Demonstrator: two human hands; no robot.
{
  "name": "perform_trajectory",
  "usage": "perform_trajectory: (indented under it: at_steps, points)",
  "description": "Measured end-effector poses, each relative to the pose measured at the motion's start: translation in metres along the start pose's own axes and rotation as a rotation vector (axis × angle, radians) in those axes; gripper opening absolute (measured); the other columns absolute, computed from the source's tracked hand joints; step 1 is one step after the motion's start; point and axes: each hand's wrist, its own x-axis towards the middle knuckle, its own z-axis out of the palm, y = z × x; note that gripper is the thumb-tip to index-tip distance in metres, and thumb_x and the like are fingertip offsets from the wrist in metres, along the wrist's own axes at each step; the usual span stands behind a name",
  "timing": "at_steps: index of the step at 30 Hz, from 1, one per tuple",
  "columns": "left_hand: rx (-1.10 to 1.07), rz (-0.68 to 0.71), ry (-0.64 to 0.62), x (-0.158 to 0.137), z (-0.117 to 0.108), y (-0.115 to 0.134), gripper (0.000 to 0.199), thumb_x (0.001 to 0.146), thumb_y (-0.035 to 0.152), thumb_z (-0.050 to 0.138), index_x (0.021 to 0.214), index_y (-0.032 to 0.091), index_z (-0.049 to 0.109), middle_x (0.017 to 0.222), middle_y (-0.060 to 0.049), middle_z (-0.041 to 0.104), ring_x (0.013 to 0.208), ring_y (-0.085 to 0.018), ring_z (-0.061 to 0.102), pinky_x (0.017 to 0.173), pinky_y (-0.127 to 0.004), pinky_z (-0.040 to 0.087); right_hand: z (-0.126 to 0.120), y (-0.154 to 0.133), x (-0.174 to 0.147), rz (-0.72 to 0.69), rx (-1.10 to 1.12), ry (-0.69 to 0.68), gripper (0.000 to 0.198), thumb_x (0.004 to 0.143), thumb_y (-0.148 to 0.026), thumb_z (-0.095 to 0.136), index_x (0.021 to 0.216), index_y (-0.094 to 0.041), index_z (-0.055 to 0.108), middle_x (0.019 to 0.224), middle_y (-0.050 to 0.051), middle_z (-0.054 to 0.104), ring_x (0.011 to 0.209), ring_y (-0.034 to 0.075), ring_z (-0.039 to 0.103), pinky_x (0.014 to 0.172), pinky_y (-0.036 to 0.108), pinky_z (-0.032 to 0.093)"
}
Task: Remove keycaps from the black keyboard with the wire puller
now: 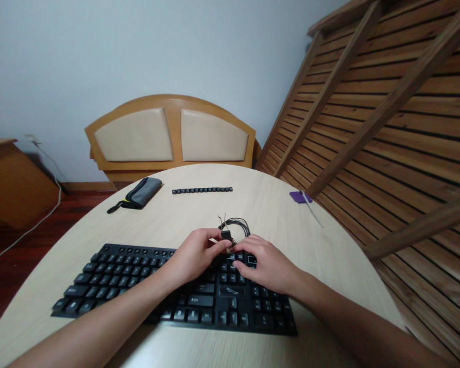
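Note:
A black full-size keyboard [201, 300] lies across the near part of the table. Over its upper right part, my left hand [193, 255] is closed, with thumb and fingertips pinching what looks like a keycap puller [226, 235]. That tool has a small black body, and two thin bent wires point up from it. Beside it my right hand [270, 266] rests on the keyboard, thumb and forefinger apart at the keys just below the tool. I see nothing held in it. Behind the hands lies the coiled black cable [242, 223].
A row of loose black keycaps [202, 190] lies farther back on the round pale table [291, 235]. At the left is a grey zip pouch [143, 193]. A purple cloth [299, 197] and a thin white stick [313, 212] lie at the right edge.

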Motion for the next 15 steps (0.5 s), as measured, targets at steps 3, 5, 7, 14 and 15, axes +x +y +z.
perform_trajectory:
  at_steps: [3, 5, 7, 14, 15]
  points:
    - [-0.045, 0.001, -0.004, 0.002, 0.001, -0.002, 0.023, 0.088, 0.033, 0.056, 0.08, 0.017, 0.07, 0.078, -0.004, 0.072, 0.071, -0.018, 0.063, 0.066, -0.027, 0.046, 0.0, 0.0, 0.0, -0.004, -0.005, -0.001, 0.018, 0.083, -0.026, 0.064, 0.101, -0.023, 0.068, 0.097, 0.004, 0.069, 0.095, 0.021, 0.06, 0.088, 0.037, 0.047]
    - [-0.085, -0.014, -0.002, 0.002, 0.002, -0.004, 0.022, 0.088, 0.033, 0.056, 0.08, 0.017, 0.069, 0.078, -0.005, 0.072, 0.072, -0.018, 0.063, 0.066, -0.027, 0.046, 0.0, 0.001, 0.0, -0.005, -0.003, 0.003, 0.018, 0.083, -0.026, 0.064, 0.101, -0.023, 0.068, 0.096, 0.004, 0.069, 0.095, 0.021, 0.06, 0.088, 0.037, 0.047]
    - [-0.107, -0.024, 0.001, 0.003, 0.003, -0.006, 0.023, 0.088, 0.033, 0.056, 0.08, 0.016, 0.068, 0.078, -0.005, 0.072, 0.073, -0.019, 0.064, 0.067, -0.028, 0.047, 0.001, 0.001, 0.0, -0.005, -0.004, 0.003, 0.018, 0.083, -0.027, 0.064, 0.101, -0.023, 0.068, 0.096, 0.005, 0.069, 0.095, 0.021, 0.06, 0.087, 0.037, 0.047]
    - [-0.102, 0.029, -0.028, 0.004, 0.003, -0.014, 0.025, 0.09, 0.034, 0.054, 0.082, 0.013, 0.067, 0.079, -0.005, 0.071, 0.075, -0.017, 0.062, 0.07, -0.029, 0.047, -0.001, -0.001, -0.001, -0.011, -0.021, -0.007, 0.019, 0.084, -0.025, 0.063, 0.101, -0.02, 0.067, 0.096, 0.005, 0.068, 0.094, 0.02, 0.059, 0.087, 0.035, 0.047]
    - [-0.088, 0.04, -0.039, 0.003, 0.003, -0.015, 0.025, 0.09, 0.034, 0.054, 0.083, 0.013, 0.067, 0.079, -0.005, 0.07, 0.075, -0.017, 0.062, 0.07, -0.028, 0.047, -0.001, -0.001, -0.001, -0.01, -0.022, -0.01, 0.018, 0.084, -0.024, 0.063, 0.101, -0.02, 0.067, 0.096, 0.005, 0.068, 0.095, 0.02, 0.059, 0.087, 0.035, 0.046]
